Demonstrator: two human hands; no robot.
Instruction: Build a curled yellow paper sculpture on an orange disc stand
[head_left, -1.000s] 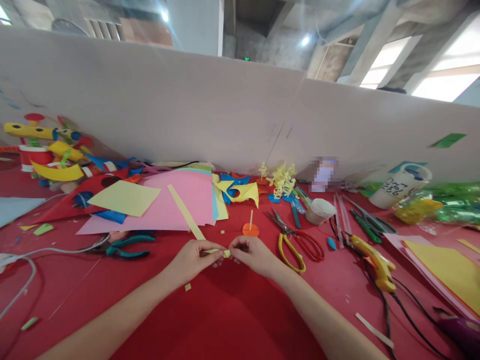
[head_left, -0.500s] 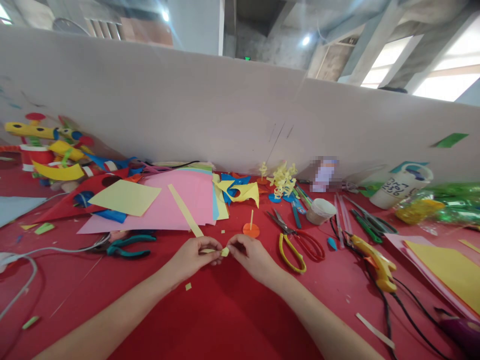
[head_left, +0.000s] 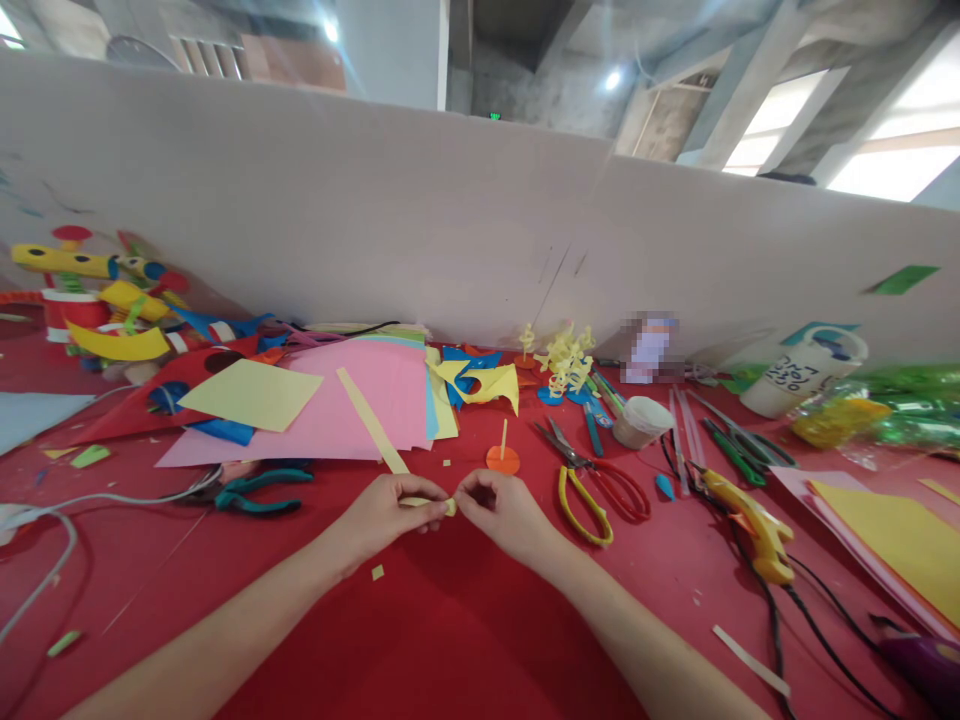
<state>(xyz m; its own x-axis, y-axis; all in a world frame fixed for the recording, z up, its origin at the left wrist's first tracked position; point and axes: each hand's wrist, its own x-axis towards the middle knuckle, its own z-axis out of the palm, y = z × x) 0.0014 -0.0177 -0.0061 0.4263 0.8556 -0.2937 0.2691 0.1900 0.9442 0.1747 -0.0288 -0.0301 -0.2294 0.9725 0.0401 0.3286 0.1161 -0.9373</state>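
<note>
Between my two hands is a small pale yellow paper strip (head_left: pixel 451 507), partly hidden by the fingers. My left hand (head_left: pixel 397 510) is closed, thumb and fingers pinching the strip. At the strip's right end my right hand (head_left: pixel 499 508) pinches too, thumb against fingertips. Just beyond the hands stands an orange paper disc (head_left: pixel 503 461) with a short upright stick (head_left: pixel 504 436) on it. A longer pale yellow strip (head_left: pixel 373 420) lies over pink paper, its lower end close to my left hand. One small yellow paper square (head_left: pixel 377 572) rests on the red table below.
Scissors (head_left: pixel 581 470) with yellow and red handles lie right of my hands, near a white cup (head_left: pixel 643 422) and a yellow glue gun (head_left: pixel 750 520). Teal-handled pliers (head_left: pixel 259 492) and stacked pink paper (head_left: pixel 352 400) are left. A pale partition (head_left: pixel 450 220) rises behind.
The fingers have shifted very slightly around the small strip, and less of its right end shows between them. Everything else stays in place.
</note>
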